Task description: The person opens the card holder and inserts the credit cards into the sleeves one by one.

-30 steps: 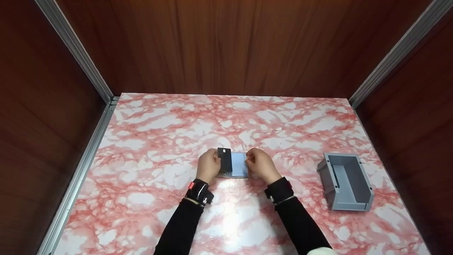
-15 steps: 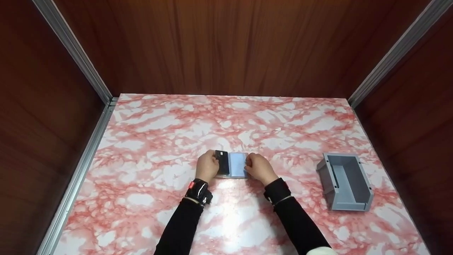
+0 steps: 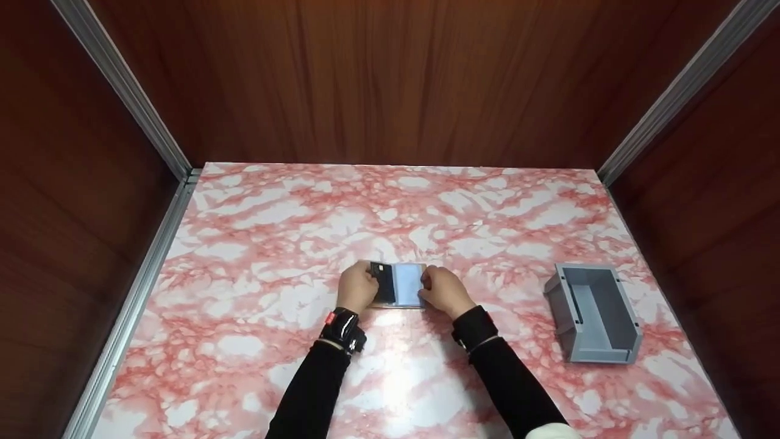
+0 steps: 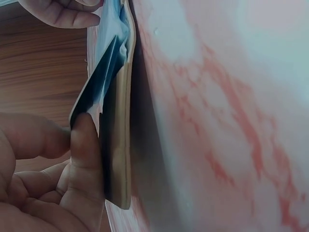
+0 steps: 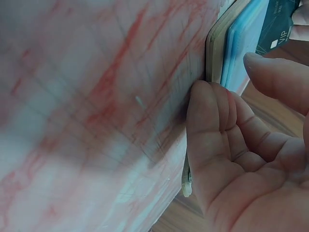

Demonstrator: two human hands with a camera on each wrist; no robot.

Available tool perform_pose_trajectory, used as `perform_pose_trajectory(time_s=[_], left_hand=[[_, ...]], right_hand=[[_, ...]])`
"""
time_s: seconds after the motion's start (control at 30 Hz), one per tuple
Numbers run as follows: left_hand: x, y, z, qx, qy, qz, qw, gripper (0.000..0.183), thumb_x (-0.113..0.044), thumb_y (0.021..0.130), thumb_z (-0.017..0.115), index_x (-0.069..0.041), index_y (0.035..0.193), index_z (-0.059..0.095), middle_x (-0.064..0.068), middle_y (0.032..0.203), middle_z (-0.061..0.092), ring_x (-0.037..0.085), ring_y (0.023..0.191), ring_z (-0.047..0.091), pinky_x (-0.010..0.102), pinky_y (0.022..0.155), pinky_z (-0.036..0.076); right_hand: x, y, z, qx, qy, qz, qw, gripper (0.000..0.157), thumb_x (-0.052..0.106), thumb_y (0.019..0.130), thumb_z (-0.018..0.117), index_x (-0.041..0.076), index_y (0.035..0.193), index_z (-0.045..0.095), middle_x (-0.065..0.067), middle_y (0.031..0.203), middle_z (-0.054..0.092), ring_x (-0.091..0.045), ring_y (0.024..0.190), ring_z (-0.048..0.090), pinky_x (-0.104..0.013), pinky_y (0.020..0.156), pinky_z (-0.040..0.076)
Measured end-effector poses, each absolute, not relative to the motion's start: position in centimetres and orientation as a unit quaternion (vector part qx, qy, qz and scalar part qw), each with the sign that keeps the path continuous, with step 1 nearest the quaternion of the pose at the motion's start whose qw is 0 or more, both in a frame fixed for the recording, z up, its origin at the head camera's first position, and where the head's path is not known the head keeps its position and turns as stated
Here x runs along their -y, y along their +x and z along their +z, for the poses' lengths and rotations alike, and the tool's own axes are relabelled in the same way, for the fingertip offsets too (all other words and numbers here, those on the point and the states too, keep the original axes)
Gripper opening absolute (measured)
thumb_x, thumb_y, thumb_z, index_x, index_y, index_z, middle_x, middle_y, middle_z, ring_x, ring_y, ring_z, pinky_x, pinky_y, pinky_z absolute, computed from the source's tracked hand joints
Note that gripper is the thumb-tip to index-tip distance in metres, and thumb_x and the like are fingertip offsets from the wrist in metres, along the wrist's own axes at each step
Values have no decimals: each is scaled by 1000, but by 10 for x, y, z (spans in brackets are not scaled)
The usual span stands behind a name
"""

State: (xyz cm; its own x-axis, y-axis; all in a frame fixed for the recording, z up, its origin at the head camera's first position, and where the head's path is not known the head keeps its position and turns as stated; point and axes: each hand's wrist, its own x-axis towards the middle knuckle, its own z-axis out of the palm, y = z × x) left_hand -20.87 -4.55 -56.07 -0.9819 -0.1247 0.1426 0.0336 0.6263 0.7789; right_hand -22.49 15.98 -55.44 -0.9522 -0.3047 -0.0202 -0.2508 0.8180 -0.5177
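A card holder [image 3: 407, 284] with bluish clear sleeves lies opened out on the table, its tan cover edge [image 4: 124, 145] facing the left wrist camera. My left hand [image 3: 355, 285] pinches a black card [image 3: 384, 285] between thumb and finger. In the left wrist view that card [image 4: 95, 84] tilts, its far end against the sleeves. "VIP" is printed on the card [image 5: 277, 29] in the right wrist view. At the holder's right edge, my right hand [image 3: 450, 289] holds the sleeves, thumb above and curled fingers [image 5: 207, 125] against the cover edge.
A grey plastic bin [image 3: 603, 355] stands on the right side of the red-and-white marbled table [image 3: 256, 366]. Brown wood-grain panels [image 3: 390, 79] rise at the back and both sides, with metal rails at the corners.
The black card has come down and slightly left, over the holder's left half. My right hand has shifted slightly left along the holder's edge. The bin stays put.
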Motion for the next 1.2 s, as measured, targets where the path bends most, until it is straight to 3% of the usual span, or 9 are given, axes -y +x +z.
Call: perform_pose_trajectory(time_s=[0.5, 1.2], left_hand=[[41, -212, -563, 903, 17, -417, 98, 12, 7, 75, 62, 3, 84, 69, 6, 64, 59, 28, 68, 58, 46, 68, 50], [33, -212, -567, 900, 24, -427, 81, 15, 6, 76, 62, 1, 87, 70, 6, 66, 60, 27, 68, 59, 44, 68, 51]], right_hand=[[-161, -227, -556, -948, -148, -274, 62, 21, 4, 79, 76, 1, 94, 61, -7, 79, 58, -22, 72, 53, -39, 71, 46], [-162, -227, -557, -942, -143, -297, 65, 21, 3, 80, 75, 1, 95, 61, -7, 79, 59, -21, 72, 53, -38, 72, 46]])
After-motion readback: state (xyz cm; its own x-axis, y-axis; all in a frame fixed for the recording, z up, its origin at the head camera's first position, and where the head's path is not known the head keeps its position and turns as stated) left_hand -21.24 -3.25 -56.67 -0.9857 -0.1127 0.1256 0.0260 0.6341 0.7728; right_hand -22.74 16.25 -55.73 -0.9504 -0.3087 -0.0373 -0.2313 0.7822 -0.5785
